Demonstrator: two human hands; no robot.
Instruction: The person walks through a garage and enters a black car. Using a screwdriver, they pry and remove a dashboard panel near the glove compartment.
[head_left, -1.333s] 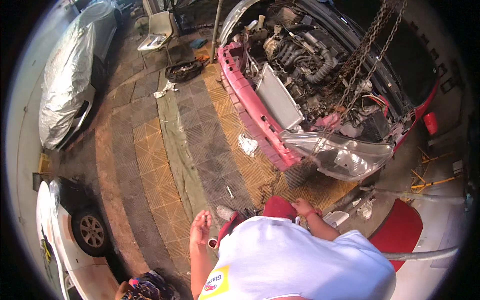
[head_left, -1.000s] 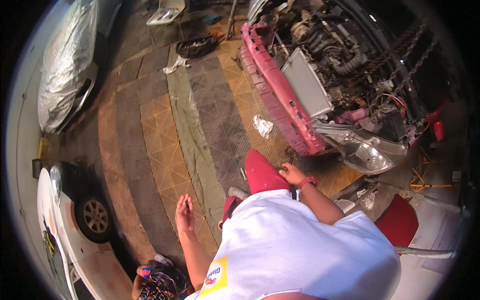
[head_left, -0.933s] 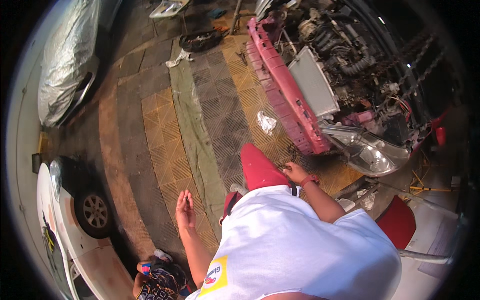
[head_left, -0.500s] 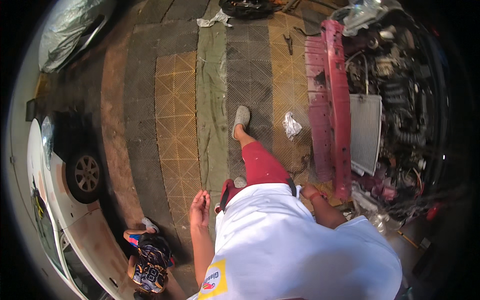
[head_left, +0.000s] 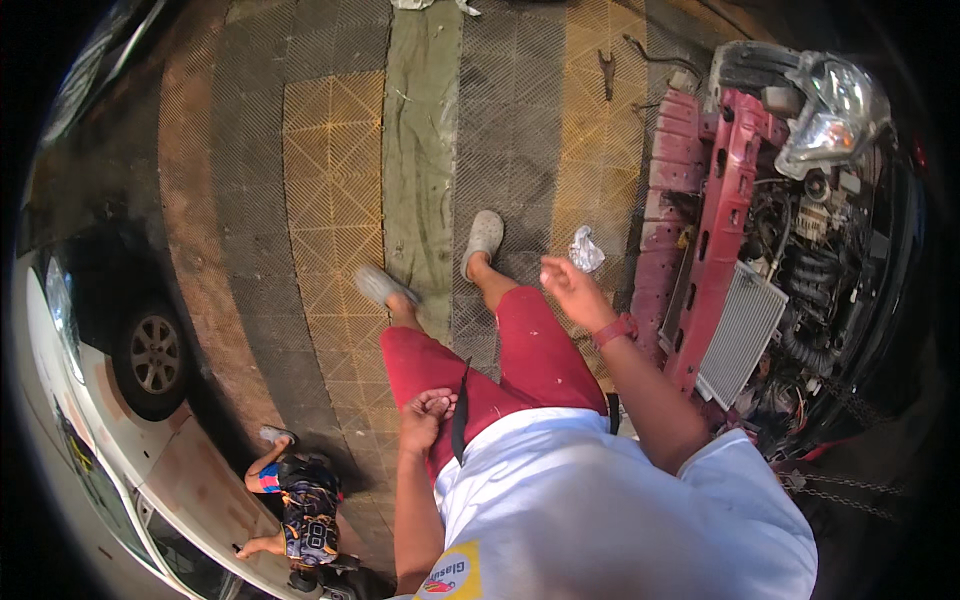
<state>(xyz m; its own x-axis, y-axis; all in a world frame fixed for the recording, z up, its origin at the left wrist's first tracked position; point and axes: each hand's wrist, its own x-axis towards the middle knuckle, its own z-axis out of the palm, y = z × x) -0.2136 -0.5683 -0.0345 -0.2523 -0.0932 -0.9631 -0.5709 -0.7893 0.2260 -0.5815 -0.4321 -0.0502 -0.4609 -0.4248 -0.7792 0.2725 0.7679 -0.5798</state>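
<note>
Gray and yellow mats (head_left: 335,190) spread below you. Your left hand (head_left: 426,420) curls over your red shorts (head_left: 545,345); your right hand (head_left: 572,290), half bent, sticks out, maybe for balance. I cannot tell if either holds anything. Just beyond your right hand, on the far side, lies a white rag (head_left: 586,249).

I get a moderately lit feed: light from out of view washes the white shirt (head_left: 590,485) pale, with soft grey shadow toward the bottom, while the headlight (head_left: 833,120) glints and the engine bay (head_left: 815,265) sinks into dimness. I see the left hand (head_left: 428,415) and right hand (head_left: 577,292) fairly clearly, but the fisheye bows the white car (head_left: 175,465) and darkens to a black, softened rim.
</note>
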